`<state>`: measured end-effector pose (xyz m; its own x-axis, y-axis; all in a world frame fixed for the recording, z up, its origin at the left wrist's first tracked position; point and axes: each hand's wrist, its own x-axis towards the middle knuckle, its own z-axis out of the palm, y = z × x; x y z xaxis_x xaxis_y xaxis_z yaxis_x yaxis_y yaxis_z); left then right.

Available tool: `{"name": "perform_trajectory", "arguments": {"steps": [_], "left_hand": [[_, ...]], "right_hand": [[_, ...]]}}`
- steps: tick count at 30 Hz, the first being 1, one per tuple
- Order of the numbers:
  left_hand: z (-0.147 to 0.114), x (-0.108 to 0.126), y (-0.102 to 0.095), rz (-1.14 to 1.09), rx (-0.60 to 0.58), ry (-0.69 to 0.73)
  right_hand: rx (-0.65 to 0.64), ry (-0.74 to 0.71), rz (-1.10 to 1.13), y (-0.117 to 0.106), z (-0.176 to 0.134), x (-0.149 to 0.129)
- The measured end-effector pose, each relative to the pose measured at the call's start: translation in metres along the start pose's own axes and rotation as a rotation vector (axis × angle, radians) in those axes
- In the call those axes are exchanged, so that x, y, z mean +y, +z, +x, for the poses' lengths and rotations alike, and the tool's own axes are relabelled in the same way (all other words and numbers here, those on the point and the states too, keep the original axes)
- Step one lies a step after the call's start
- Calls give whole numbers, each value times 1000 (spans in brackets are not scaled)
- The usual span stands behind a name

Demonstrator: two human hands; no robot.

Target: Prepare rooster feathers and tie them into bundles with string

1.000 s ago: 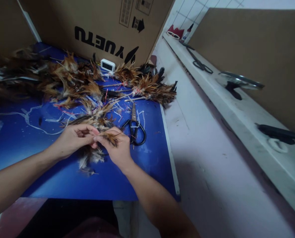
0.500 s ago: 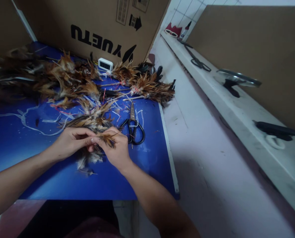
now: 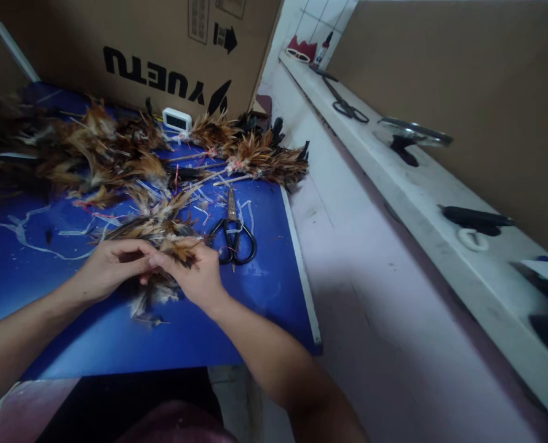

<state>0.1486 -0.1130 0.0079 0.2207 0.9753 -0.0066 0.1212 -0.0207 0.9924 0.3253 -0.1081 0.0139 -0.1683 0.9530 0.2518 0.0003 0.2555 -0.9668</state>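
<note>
Over the near part of the blue table my left hand [image 3: 117, 267] and my right hand [image 3: 194, 271] meet, fingertips touching in a pinch. A small tuft of brown feathers [image 3: 186, 251] sticks up from my right hand, closed around it. My left fingers are pressed together at the right thumb; what lies between them is hidden. Just beyond the hands lies a bunch of brown-grey feathers [image 3: 138, 229], and pale downy feathers [image 3: 156, 300] rest below them. To the right of my right hand are black-handled scissors [image 3: 232, 237], blades pointing away.
A feather heap [image 3: 103, 144] covers the back left of the blue table [image 3: 274, 295]. Tied feather bundles on sticks [image 3: 259, 160] lie at the back right, near a small white digital clock [image 3: 177, 121]. A cardboard box [image 3: 163, 37] stands behind. A ledge [image 3: 421, 184] holds more tools.
The view has shifted right, so everything appears further left. The feather tuft in my right hand sits lower between the fingers. Both hands stay together.
</note>
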Motion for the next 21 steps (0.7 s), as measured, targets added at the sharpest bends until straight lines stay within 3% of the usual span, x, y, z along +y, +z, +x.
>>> {"name": "perform_trajectory", "arguments": {"steps": [5,9,14,17,21], "left_hand": [[0,7,3,-130,77,-14],[4,19,1,-231,222,-16],[15,49,-4,-319,283,41],[27,64,-1,-421,285,146],[39,58,4,-573,267,210]], "right_hand": [[-60,65,59,-2,1,-2],[-111,60,87,-10,7,-3],[-5,2,14,-18,15,-8],[77,-87,-111,-32,22,-9],[215,-149,-533,-61,37,3]]}}
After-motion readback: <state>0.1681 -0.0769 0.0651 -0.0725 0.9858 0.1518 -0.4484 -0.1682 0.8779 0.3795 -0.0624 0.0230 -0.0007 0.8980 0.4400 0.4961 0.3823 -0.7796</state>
